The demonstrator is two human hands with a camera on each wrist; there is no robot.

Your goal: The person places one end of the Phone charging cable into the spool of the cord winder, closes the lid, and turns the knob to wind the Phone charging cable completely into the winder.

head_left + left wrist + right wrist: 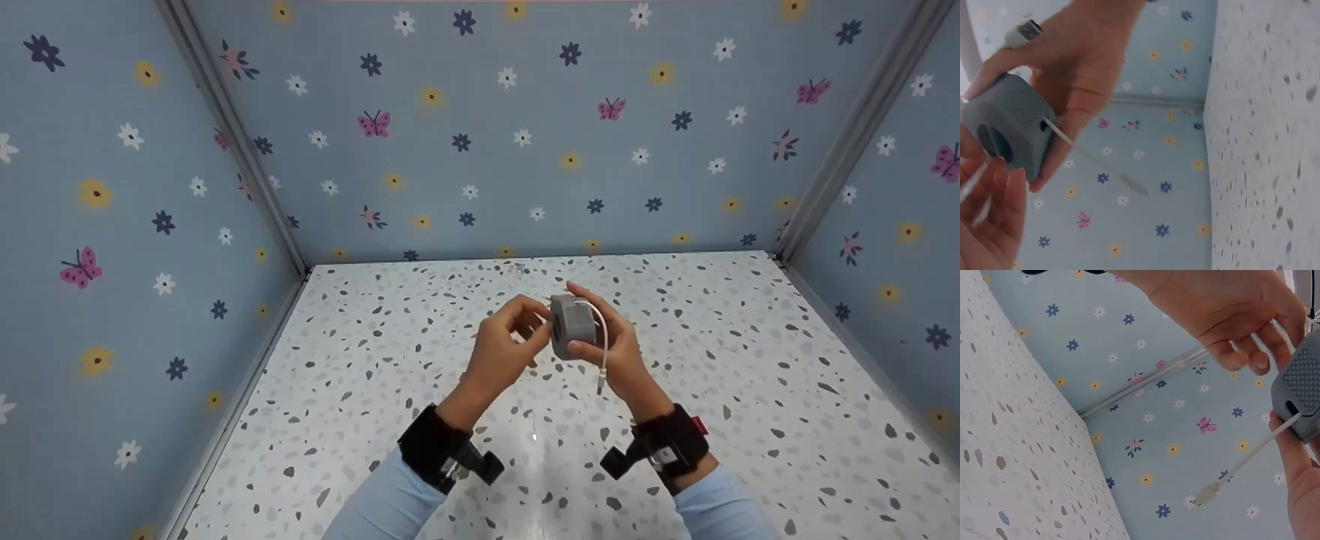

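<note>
A grey cable winder with textured sides is held up in front of me, over the tabletop. My right hand grips it from the right, thumb on the near side and fingers behind. My left hand has its thumb and bent fingers at the round recessed knob on the winder's left face, pinching there. A white cable comes out of a slot and hangs down over the right hand. One end of it shows a small plug; a USB plug shows beside the right hand in the left wrist view.
A white speckled tabletop spreads below both hands. Blue panels with flowers and butterflies stand at the back and both sides, joined by grey metal posts. Black camera straps wrap both wrists.
</note>
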